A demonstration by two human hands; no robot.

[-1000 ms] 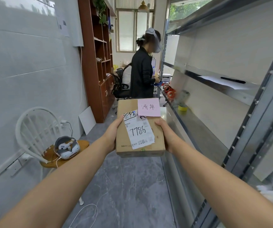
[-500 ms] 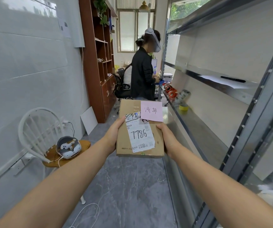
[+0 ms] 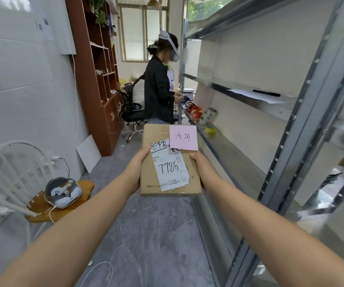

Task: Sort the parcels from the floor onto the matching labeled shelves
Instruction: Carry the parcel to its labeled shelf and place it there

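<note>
Grey marbled floor [image 3: 156,235] ran down the narrow aisle, and over it both bare forearms stretched straight ahead, nearly parallel. The left hand [image 3: 134,168] and right hand [image 3: 203,168] gripped opposite long sides of the parcel [image 3: 156,134], thumbs along its edges and the other fingers hidden beneath. It was held flat in mid-air, beside the metal shelf [image 3: 235,162], its white label [image 3: 170,166] reading 7786 and a pink note [image 3: 183,137] at the far corner. Beyond stood a person in black [image 3: 157,92].

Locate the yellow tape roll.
Head view, right of centre: the yellow tape roll lies on the metal shelf, just beyond the pink note on the parcel.
</note>
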